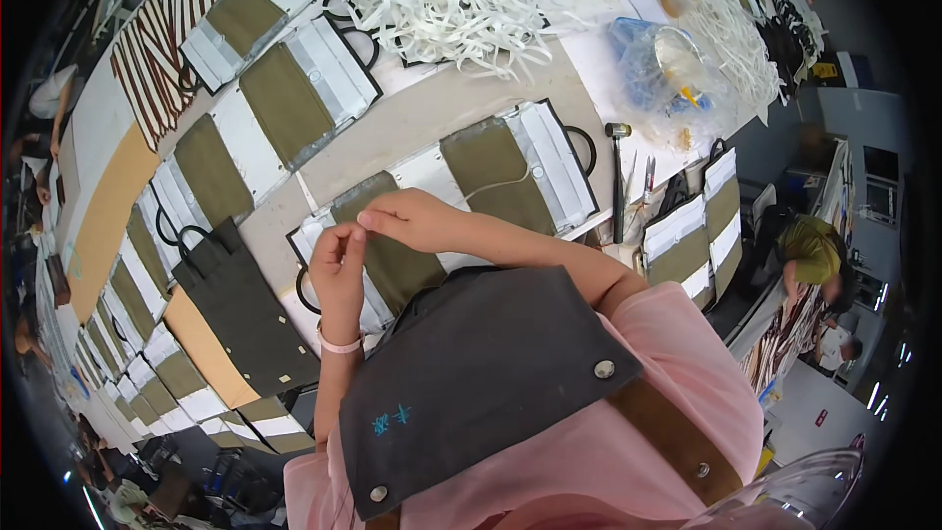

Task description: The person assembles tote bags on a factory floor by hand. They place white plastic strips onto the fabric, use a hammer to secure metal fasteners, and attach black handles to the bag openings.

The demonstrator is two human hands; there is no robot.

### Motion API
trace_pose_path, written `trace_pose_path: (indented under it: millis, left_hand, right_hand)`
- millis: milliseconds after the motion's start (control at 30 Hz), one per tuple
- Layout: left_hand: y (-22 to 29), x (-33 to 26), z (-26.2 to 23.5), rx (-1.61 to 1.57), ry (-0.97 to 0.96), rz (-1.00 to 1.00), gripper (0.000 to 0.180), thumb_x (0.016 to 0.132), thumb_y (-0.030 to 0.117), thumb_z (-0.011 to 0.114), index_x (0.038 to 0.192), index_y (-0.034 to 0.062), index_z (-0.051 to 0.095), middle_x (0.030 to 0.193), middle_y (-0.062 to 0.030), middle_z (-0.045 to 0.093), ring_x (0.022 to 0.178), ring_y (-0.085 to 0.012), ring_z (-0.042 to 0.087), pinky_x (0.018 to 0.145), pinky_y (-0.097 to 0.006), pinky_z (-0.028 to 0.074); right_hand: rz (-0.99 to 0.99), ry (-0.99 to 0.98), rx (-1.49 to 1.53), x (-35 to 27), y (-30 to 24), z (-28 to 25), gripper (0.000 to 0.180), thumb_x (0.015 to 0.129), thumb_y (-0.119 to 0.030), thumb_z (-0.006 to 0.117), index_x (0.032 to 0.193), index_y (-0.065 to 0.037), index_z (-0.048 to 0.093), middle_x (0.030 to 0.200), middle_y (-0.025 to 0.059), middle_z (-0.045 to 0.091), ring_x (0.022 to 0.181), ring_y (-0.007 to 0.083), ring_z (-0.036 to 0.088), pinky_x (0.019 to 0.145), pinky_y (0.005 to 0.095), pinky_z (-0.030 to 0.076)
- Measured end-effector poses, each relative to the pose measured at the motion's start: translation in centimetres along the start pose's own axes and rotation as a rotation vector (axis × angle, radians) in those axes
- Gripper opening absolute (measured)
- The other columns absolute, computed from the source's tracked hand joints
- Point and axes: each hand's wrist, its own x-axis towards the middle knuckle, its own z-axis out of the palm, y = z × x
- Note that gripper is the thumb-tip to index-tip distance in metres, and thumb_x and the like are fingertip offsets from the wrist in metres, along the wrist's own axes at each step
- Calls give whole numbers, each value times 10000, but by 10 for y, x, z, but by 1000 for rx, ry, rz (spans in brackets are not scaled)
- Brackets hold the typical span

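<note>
Both my hands meet over a flat bag panel with olive and white bands, laid on the table in front of me. My left hand, with a pink band at the wrist, has its fingertips pinched together. My right hand is closed too, thumb and forefinger touching the left fingertips. Whatever sits between the fingers is too small to make out. Black loop handles stick out at the panel's ends. A thin pale strip curves across the right olive band.
Beyond the panel lies a heap of white ribbons. At right are a hammer, scissors and a clear plastic bag. More striped panels and a dark bag piece lie left. Another person works far right.
</note>
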Motion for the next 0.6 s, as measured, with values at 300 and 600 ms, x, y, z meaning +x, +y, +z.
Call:
trace_pose_path:
  millis: [300,600]
  left_hand:
    - [-60,17,-57,-349,292,-201,100,913,158,604,911,59,615,813,12,585,696,-60,464,679,-206,401]
    - [-104,15,-20,106,237,-149,166,875,155,631,911,-6,656,768,-68,641,659,-107,551,630,-253,456]
  right_hand:
    - [640,-268,-68,-48,-28,-133,193,890,-239,645,878,-51,600,681,-20,558,554,62,515,503,232,418]
    - [614,-244,-1574,-45,50,-135,208,830,-208,643,975,-63,681,1036,120,625,932,313,586,804,378,468]
